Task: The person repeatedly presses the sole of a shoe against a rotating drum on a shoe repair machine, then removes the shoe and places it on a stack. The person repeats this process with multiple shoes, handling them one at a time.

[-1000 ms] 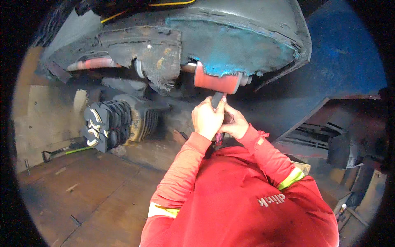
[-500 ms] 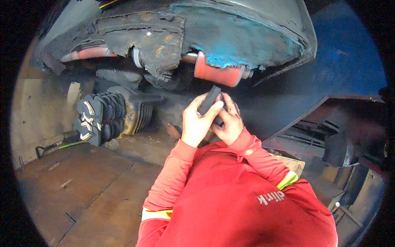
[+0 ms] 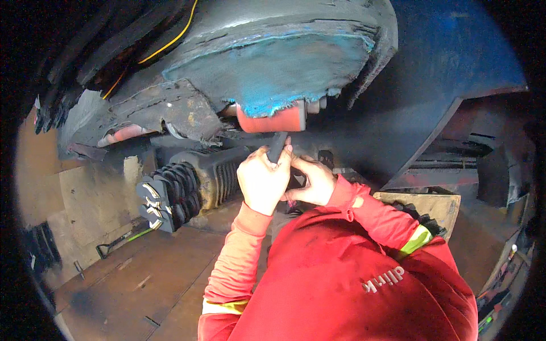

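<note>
Dark slab [image 3: 277,148] sits just below the red roller [image 3: 276,122], pinched between your left hand [image 3: 261,181]'s thumb and fingers. Your right hand [image 3: 316,181] curls close beside; its hold I cannot tell.

From our left grip [image 3: 263,181] and right grip [image 3: 315,181], the red drum [image 3: 270,123] blocks 12 o'clock, the ragged blue flap [image 3: 273,71] hanging over its top; whether our dark piece [image 3: 277,146] touches the drum, we cannot tell. At 1 to 2 o'clock the blue panel [image 3: 443,51] walls us in, while toward 3 a recess [image 3: 449,153] shows below its slanting edge. Just past 3, the wooden board [image 3: 442,203] stands beyond our right sleeve [image 3: 384,219]. At 9 the stacked sandals [image 3: 162,190] obstruct a sideways reach; 7 to 8 leaves room above the brown floor [image 3: 131,295]. Our red jacket [image 3: 341,267] bars 5 to 6.
</note>
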Available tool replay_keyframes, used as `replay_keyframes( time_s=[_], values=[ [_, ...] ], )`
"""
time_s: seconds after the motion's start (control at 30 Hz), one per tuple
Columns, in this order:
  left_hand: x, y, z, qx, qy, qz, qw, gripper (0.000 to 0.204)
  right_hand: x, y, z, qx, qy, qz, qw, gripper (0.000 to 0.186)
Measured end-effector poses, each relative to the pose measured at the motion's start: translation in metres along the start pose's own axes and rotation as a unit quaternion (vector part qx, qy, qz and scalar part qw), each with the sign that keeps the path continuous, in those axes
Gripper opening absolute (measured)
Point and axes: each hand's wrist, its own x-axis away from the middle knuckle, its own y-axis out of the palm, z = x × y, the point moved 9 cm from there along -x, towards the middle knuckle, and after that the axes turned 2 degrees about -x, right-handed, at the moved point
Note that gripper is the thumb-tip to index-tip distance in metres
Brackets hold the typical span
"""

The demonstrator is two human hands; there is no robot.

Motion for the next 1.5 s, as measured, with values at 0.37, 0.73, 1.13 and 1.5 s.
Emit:
replay_keyframes(
  time_s=[0.37, 0.73, 1.13, 1.5],
  values=[
    [0.006, 0.014, -0.005, 0.03, -0.027, -0.009, 0.999, 0.05, 0.007, -0.016, -0.001, 0.065, 0.013, -0.004, 0.998, 0.09],
    [-0.011, 0.032, -0.011, 0.019, -0.047, -0.041, 0.998, 0.044, -0.016, -0.013, 0.018, -0.006, 0.074, -0.043, 0.996, 0.094],
    [0.021, 0.013, -0.007, 0.267, -0.046, -0.041, 0.962, 0.036, 0.01, -0.014, -0.022, 0.45, -0.017, 0.174, 0.876, 0.046],
    [-0.005, -0.006, 0.014, 0.016, 0.044, -0.032, 0.998, 0.038, 0.0, -0.001, 0.011, 0.223, 0.05, 0.073, 0.971, 0.07]
  ],
)
